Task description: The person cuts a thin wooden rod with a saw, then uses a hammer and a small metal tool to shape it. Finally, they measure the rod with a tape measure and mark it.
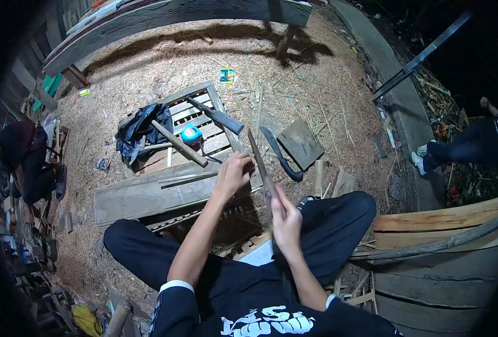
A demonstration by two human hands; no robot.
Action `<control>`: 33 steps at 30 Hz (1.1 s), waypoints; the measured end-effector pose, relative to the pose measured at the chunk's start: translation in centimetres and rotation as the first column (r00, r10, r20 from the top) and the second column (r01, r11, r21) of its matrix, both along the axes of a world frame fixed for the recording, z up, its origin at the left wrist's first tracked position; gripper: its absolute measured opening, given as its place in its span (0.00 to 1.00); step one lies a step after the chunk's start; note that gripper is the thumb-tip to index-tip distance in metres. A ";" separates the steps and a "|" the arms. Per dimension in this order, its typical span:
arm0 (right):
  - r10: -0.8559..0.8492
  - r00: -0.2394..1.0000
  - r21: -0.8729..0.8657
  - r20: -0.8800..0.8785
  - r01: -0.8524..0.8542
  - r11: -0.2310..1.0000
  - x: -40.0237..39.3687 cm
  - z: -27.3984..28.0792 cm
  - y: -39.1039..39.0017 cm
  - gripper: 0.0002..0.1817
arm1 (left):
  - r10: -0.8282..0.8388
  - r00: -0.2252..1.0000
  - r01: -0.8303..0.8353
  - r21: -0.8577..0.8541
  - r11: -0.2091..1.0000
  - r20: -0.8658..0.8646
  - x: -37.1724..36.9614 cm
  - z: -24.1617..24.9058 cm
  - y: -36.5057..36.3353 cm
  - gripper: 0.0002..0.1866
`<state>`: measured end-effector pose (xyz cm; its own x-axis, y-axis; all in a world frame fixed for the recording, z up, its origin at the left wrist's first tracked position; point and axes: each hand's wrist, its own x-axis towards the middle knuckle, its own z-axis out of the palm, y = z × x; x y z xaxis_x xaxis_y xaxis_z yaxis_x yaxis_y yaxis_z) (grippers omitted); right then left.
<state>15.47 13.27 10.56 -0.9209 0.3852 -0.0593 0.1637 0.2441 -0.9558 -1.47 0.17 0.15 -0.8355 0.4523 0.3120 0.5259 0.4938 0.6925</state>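
My right hand [286, 224] is closed around a long, narrow knife [264, 174], its blade pointing up and away from me. Beside the blade, to its left, my left hand [236, 173] has its fingers curled in a pinch; what they hold, if anything, is too small to make out. Past my hands lies a slatted wooden panel [218, 101]. On it rest a black plastic bag [142, 130], a wooden stick [180, 144], a round blue-topped item with a strap [191, 134] and a dark flat-ended tool [218, 117]. A dark curved blade [281, 154] lies right of the knife.
A square board [300, 144] sits beside the curved blade. In front of my crossed legs is a wide plank [131, 202]. Stacked timber [440, 236] stands at right, a long beam [176, 25] at the back. People are at the left [32, 160] and right [468, 146].
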 end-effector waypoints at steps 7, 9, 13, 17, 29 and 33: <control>-0.002 0.997 0.024 0.073 0.001 1.000 2.1 1.3 0.4 0.25 | 0.015 1.000 -0.013 -0.043 0.999 0.028 -0.1 0.8 0.0 0.07; -0.008 0.992 -0.073 0.129 0.017 0.997 3.0 0.9 1.4 0.25 | -0.035 0.999 0.034 0.014 0.999 0.014 0.1 1.0 0.0 0.08; 0.018 0.994 -0.033 0.109 -0.014 0.999 -0.3 0.4 0.4 0.26 | -0.029 0.999 0.028 -0.036 0.999 -0.023 0.5 0.7 0.0 0.08; 0.002 0.999 0.068 -0.040 0.001 0.998 -0.6 -0.5 0.4 0.24 | 0.005 0.999 -0.003 0.044 0.999 -0.041 0.3 0.4 -0.1 0.07; 0.019 0.998 0.003 -0.054 -0.019 1.000 -1.2 -0.8 0.6 0.24 | -0.022 1.000 0.022 -0.004 1.000 0.021 0.1 -0.4 0.0 0.08; 0.027 1.000 -0.063 0.014 -0.026 0.998 -1.2 -1.4 0.3 0.25 | 0.004 0.999 -0.004 0.007 1.000 -0.039 -0.1 -0.2 -0.3 0.10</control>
<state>14.24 13.61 9.14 -0.9295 0.3561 -0.0965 0.1724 0.1878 -0.9670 -1.56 -0.18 -0.02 -0.8245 0.4468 0.3473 0.5506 0.4914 0.6749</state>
